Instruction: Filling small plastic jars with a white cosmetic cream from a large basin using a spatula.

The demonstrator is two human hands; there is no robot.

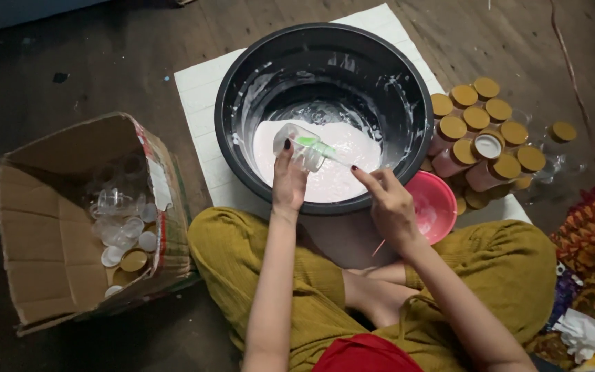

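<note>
Clear small jar (302, 145): gripped in the left hand (288, 184), held tilted over the black basin (242, 89), mouth toward the right. Green-handled tool (317, 147): pinched in the right hand (390, 205), long axis running into the jar mouth. Basin holds pale pink cream (339, 176). Gold-lidded filled jars (480, 131) are stacked right; empty jars (122, 227) are kept in the cardboard box (43, 227) left.

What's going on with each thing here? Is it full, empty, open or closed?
Black basin: partly filled with pale pink cream, walls smeared.
Clear jar: open, tilted, held in the left hand.
Green spoon: tip inside the jar, held by the right hand.
Gold-lidded jars: filled, capped; one shows a white top.
Cardboard box: open, holding empty jars.
Pink bowl: smeared with cream.
</note>
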